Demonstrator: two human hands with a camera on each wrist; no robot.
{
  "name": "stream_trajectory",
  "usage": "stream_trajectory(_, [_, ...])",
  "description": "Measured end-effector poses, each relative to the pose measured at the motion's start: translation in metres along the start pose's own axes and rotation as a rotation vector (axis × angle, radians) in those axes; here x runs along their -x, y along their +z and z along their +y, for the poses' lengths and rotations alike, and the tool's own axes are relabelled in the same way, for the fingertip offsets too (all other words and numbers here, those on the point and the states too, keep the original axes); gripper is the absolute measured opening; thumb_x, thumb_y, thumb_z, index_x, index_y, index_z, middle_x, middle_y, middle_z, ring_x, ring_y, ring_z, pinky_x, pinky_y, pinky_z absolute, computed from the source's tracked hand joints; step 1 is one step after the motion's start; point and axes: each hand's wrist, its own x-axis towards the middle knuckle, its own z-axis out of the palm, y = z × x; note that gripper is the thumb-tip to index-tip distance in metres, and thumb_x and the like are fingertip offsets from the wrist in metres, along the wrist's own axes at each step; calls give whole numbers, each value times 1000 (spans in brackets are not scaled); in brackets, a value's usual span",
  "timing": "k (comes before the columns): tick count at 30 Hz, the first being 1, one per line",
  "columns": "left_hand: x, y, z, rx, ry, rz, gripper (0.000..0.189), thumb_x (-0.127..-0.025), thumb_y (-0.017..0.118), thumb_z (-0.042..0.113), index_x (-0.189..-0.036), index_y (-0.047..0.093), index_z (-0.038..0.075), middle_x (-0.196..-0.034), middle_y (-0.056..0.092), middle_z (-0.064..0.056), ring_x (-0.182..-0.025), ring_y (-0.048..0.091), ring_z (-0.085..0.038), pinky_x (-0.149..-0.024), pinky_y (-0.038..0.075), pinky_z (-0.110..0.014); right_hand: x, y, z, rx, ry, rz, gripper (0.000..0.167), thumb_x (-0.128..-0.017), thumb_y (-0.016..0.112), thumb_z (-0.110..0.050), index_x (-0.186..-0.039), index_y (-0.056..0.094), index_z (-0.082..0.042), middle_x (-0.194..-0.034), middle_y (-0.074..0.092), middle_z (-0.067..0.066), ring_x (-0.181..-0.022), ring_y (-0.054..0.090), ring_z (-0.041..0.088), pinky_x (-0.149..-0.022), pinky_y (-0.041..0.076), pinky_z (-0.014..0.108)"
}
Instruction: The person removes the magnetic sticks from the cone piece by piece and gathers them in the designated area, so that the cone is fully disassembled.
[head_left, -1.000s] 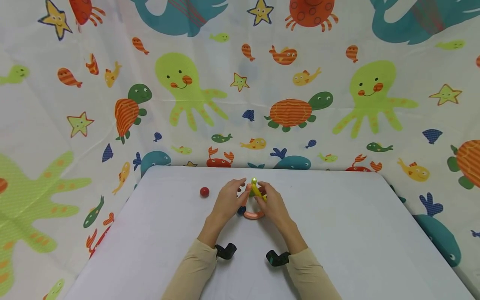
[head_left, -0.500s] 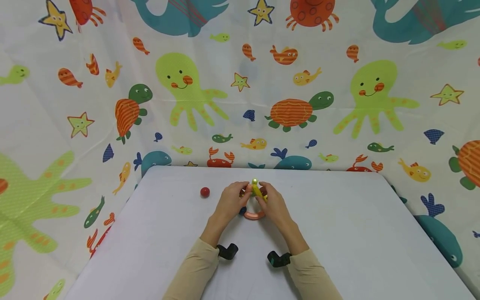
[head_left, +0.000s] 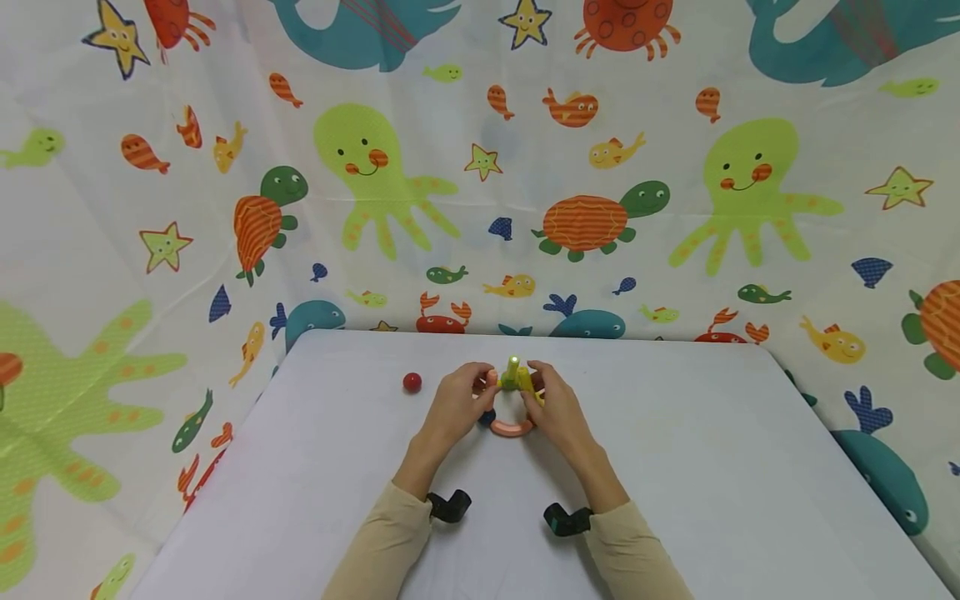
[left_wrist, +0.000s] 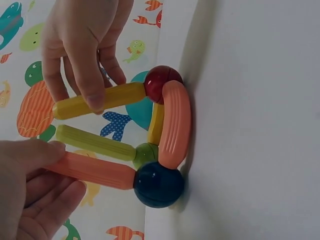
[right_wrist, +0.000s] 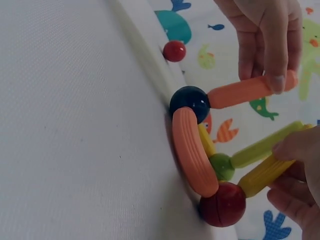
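Observation:
A toy of magnetic sticks and balls stands on the table. My left hand (head_left: 456,402) pinches the orange stick (left_wrist: 102,171), which rises from the dark blue ball (left_wrist: 159,184). With thumb and fingers, my right hand (head_left: 558,407) holds the yellow stick (left_wrist: 122,96), whose lower end meets the red ball (right_wrist: 223,204). A curved orange piece (right_wrist: 194,152) links the blue and red balls low down. Behind, a green stick (right_wrist: 262,145) stands on a green ball (right_wrist: 221,166), untouched by the left hand. A yellow piece (left_wrist: 156,122) lies low, partly hidden.
A loose red ball (head_left: 412,382) lies on the white table (head_left: 720,467), left of the toy. Behind the table's far edge hangs a curtain (head_left: 480,200) printed with sea animals. Both wrists carry small black cameras.
My right hand has shifted slightly right, bringing the yellow stick away from in front of the green stick. The left hand's fingers have closed in on the orange stick.

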Motion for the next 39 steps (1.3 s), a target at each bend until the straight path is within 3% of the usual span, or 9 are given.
stream_trajectory(5, [3, -3, 1, 23, 3, 14, 28, -91, 74, 13, -116, 66, 3, -103, 70, -7, -90, 68, -15, -81, 59, -26, -1, -7, 2, 9, -26, -18, 63, -90, 67, -5, -148, 43, -12, -113, 63, 14, -96, 61, 24, -90, 58, 42])
stream_trajectory(10, [6, -5, 2, 37, -11, 9, 29, -90, 74, 10, -117, 65, 3, -103, 69, -7, -91, 68, -15, -82, 59, -26, -6, -13, 0, 94, -44, -78, 74, -88, 65, -6, -154, 37, -24, -114, 55, 10, -87, 55, 22, -76, 54, 31])
stream_trajectory(15, [8, -7, 2, 48, -19, 2, 32, -90, 74, 11, -119, 64, 3, -103, 69, -6, -91, 67, -15, -83, 59, -27, -12, -17, -4, 170, -22, -161, 70, -88, 65, -9, -152, 42, -28, -107, 51, 9, -77, 49, 19, -65, 48, 25])
stream_trajectory(20, [10, -9, 2, 57, -29, -6, 35, -90, 74, 9, -123, 64, 2, -104, 68, -7, -91, 66, -15, -84, 59, -28, -14, -18, -4, 205, -6, -191, 64, -89, 65, -11, -149, 47, -26, -109, 50, 9, -79, 49, 18, -70, 51, 27])
stream_trajectory(30, [17, -15, -2, 41, 16, 31, 30, -89, 74, 8, -118, 65, 3, -103, 66, -7, -91, 67, -15, -82, 60, -27, -6, -18, -4, 179, -22, -129, 51, -91, 65, -7, -138, 56, -23, -111, 50, 9, -86, 51, 20, -85, 57, 36])
stream_trajectory(39, [28, -26, -7, -19, -11, 40, 28, -87, 77, 10, -112, 66, 3, -99, 65, -6, -84, 63, -14, -77, 59, -28, 2, -20, -1, 163, -5, -111, 45, -92, 65, -9, -135, 59, -21, -113, 50, 8, -88, 54, 20, -83, 57, 33])
